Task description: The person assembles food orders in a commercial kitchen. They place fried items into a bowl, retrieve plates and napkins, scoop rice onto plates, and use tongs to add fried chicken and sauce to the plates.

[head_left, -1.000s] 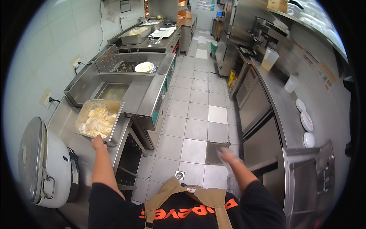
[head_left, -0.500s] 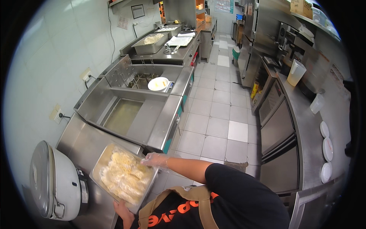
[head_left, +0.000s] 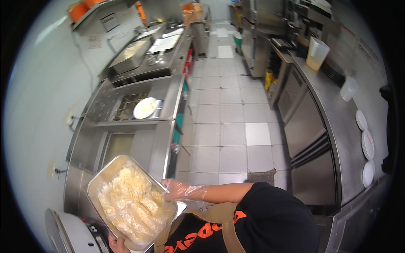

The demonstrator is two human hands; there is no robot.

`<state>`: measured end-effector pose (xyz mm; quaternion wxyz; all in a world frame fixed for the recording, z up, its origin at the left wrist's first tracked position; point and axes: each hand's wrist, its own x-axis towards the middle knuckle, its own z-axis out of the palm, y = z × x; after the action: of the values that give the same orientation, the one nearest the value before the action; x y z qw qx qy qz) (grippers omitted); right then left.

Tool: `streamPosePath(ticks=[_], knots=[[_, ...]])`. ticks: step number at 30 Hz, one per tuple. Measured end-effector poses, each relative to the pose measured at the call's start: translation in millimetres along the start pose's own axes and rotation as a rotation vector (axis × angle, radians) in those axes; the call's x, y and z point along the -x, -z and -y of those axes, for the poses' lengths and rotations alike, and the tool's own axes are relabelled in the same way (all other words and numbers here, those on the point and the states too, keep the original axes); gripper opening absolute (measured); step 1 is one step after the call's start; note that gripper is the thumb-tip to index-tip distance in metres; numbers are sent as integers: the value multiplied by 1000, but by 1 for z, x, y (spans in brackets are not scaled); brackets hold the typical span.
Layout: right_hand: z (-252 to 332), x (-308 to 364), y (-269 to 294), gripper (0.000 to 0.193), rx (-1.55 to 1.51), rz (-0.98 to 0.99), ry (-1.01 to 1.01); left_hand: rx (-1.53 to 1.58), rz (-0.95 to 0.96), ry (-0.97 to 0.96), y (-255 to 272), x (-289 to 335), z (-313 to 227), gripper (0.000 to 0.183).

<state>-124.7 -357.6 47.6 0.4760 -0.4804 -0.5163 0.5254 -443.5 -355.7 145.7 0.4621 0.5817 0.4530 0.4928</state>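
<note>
Close in front of my body I carry a rectangular metal tray (head_left: 110, 168), slightly tilted. In it lies a heap of pale yellow, coated-looking food pieces (head_left: 135, 202), partly wrapped in clear plastic; their exact kind cannot be told. My right hand (head_left: 176, 189), in a clear plastic glove, grips the tray's right edge. At the near left corner my left hand (head_left: 117, 243) is closed on the rim, its lower part cut off by the picture's edge. Just beyond the tray is a steel fryer-like basin (head_left: 120, 145) with liquid in it.
A large white lidded cooker (head_left: 76, 230) stands at lower left. Farther along, a white bowl (head_left: 145, 108) sits beside wire baskets (head_left: 126, 105). The right counter (head_left: 333, 99) bears a plastic pitcher (head_left: 317, 55) and white round lids (head_left: 368, 144). A tiled aisle (head_left: 211, 114) runs between.
The tray has come up off the steel counter beside the cooker and looks larger and nearer. Both hands still hold it. My view has shifted, with the counters now farther left.
</note>
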Motion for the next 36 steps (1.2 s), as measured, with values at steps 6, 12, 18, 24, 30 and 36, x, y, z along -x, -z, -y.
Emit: streamPosePath(ticks=[6,12,18,24,30,36], knots=[[-15,111,161,29,-163,-330,109,-11,375,10,-182,-49,0,41],[-110,301,318,45,-379,-788,-124,-104,860,268,-418,-66,6,37],[-217,518,378,67,-117,-2548,-398,-196,1257,460,-590,-55,23,29],[-203,548,409,72,-139,-2491,-909,-269,1666,510,-707,-42,28,29],[-187,468,348,47,-38,-2462,-886,-486,2004,484,-795,-32,16,42],[-181,282,212,49,0,-2866,-334,-505,2304,495,-854,-25,32,21]])
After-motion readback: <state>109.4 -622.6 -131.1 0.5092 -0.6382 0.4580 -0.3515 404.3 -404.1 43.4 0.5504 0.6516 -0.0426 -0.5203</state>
